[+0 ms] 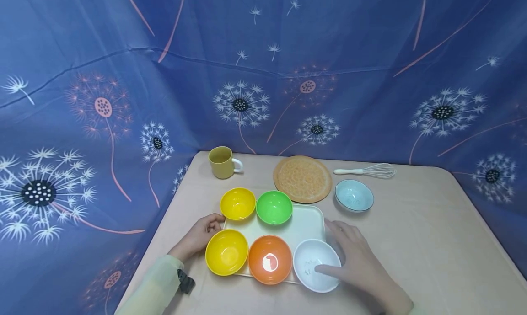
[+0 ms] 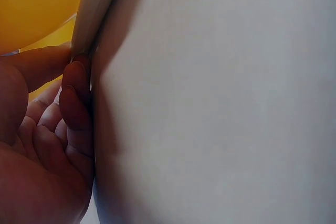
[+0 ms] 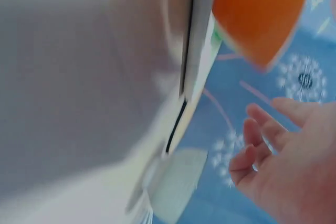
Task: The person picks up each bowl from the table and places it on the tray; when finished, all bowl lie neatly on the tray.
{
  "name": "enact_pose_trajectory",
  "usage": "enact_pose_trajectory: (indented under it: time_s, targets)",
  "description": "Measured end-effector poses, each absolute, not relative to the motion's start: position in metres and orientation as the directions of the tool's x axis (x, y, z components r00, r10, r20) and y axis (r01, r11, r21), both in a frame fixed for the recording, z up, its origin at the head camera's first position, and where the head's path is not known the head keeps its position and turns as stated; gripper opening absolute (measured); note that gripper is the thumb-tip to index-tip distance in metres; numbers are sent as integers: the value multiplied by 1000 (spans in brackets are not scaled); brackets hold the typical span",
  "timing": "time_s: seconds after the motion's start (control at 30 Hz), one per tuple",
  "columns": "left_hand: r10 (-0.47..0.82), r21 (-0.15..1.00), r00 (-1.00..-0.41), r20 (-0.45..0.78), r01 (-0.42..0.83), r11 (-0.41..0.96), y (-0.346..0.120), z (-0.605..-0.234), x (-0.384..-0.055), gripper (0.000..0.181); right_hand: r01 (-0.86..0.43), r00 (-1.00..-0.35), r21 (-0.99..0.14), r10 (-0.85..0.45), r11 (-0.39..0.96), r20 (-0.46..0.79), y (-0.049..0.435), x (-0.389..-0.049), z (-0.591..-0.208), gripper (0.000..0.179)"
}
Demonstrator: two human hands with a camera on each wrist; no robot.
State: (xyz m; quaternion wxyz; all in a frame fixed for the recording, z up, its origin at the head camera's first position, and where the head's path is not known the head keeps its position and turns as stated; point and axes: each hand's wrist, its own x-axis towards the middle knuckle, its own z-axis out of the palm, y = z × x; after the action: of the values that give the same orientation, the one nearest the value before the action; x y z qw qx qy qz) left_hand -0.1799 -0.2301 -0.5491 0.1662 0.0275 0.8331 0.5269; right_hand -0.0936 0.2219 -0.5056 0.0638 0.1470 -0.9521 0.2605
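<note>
A white rectangular tray bears two yellow bowls, a green bowl, an orange bowl and a white bowl. At the tray's left edge, my left hand pinches the rim; in the left wrist view the thumb lies above the tray edge and curled fingers are beneath. My right hand is spread beside the tray's right end, its thumb over the white bowl. In the right wrist view this hand appears apart from the tray, its fingers holding nothing.
Behind the tray lie a round tan mat and a whisk. A light blue bowl stands right of the mat. An olive mug is at the back left. Patterned blue cloth hangs behind the table.
</note>
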Motion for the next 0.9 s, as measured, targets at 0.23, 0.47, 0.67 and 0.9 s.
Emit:
enact_pose_trajectory:
  time_s: [0.23,0.47,0.67,0.9]
  targets:
    - [214,886,-945,-248,-132,445,-229,-549,-179,34,-356,-906,-399,-208,845,368,268,-148,-497,110]
    - [206,886,-945,-253,-141,441,-228,-548,-179,34,-222,-946,-382,-104,897,306,303,-191,-498,116]
    - [207,886,-943,-260,-148,440,-228,-548,-180,34,-153,-975,-369,-81,917,205,314,-215,-503,122]
    - [198,879,-944,-266,-153,451,-228,-547,-180,34,-81,-996,-371,-59,925,71,315,-230,-508,130]
